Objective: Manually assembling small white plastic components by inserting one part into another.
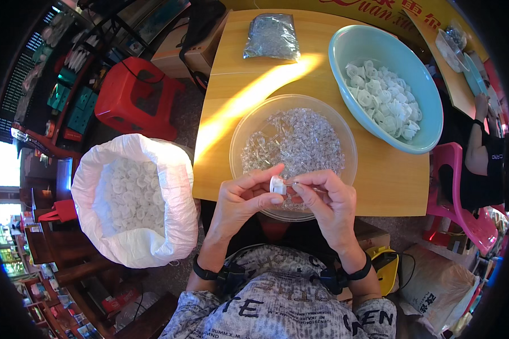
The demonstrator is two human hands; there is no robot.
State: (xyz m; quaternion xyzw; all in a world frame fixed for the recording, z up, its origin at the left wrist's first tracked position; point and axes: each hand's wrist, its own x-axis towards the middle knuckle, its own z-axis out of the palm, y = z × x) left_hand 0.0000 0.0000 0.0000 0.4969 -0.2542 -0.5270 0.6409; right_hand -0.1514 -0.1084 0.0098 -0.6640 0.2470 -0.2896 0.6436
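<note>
At a yellow wooden table (390, 189), a person appears to be partway through fitting small parts together, with plenty left. A white sack (90, 186) on the person's left is heaped with white pieces (133, 195). A pale blue basin (373, 45) at the table's far right holds a loose pile of similar pieces; whether either heap is finished work or supply cannot be told. A round clear tub (350, 135) in front of the person is well filled with small clear parts (305, 133), so that supply looks far from used up.

Over the tub's near side, the left hand (240, 195) pinches a white cap-like piece (277, 185) between thumb and fingertips. The right hand (331, 200), also closed to a pinch, has a thin clear part (289, 183) pointed at it. The two meet or nearly meet; whether they are joined cannot be told.

Counted: one sack, one basin, one tub, and one flat, shiny plastic bag (271, 37) at the table's far edge; two hands; one white piece and one clear part held. The heaped pieces, dozens at least in each container, overlap too much to count.
</note>
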